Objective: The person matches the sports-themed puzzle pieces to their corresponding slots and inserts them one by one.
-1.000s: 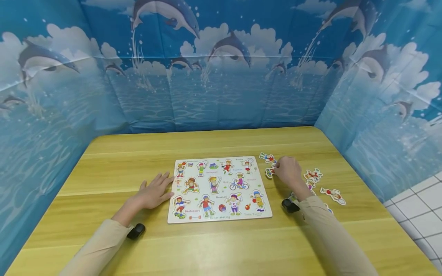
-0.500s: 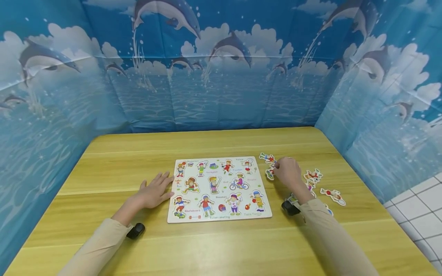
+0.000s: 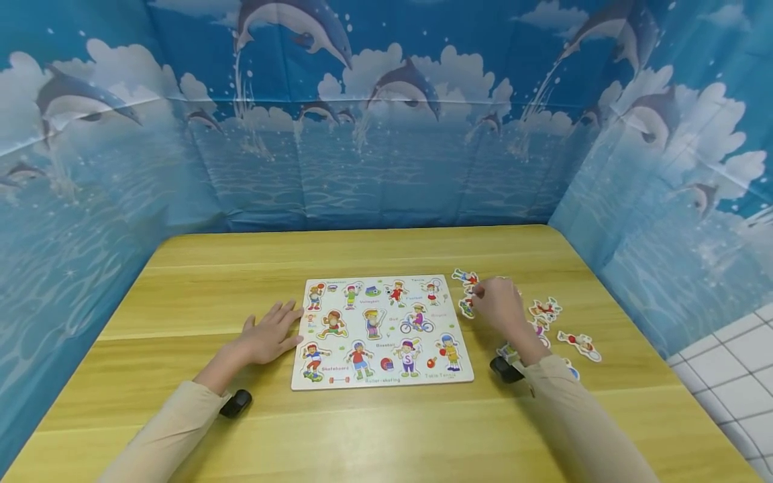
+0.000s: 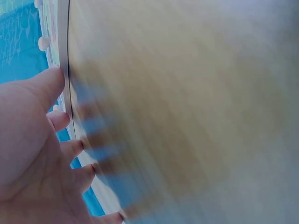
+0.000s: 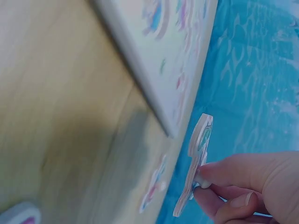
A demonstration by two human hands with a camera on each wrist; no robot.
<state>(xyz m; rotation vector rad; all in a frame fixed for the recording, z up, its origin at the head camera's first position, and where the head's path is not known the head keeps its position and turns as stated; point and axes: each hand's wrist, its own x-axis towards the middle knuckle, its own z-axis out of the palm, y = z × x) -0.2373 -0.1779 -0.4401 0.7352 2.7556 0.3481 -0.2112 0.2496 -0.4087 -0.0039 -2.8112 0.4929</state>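
A white wooden puzzle board with painted sports figures lies in the middle of the table in the head view. My left hand rests flat at its left edge, fingers straight and spread; in the left wrist view, the thumb touches the board's side. Off the board's upper right corner, my right hand pinches a flat wooden puzzle piece by its small knob, between thumb and fingers. This piece is tilted, seen nearly edge-on in the right wrist view, and the fingers partly cover it.
Just beyond the held piece lies a loose figure piece. Several more lie to the right, among them a red-and-green one and a racket player. Black wrist cameras sit under both cuffs. A blue dolphin curtain surrounds the table.
My right hand has shifted slightly to the left with the puzzle piece, which has turned and come closer to the board's corner. The left hand has kept its place.
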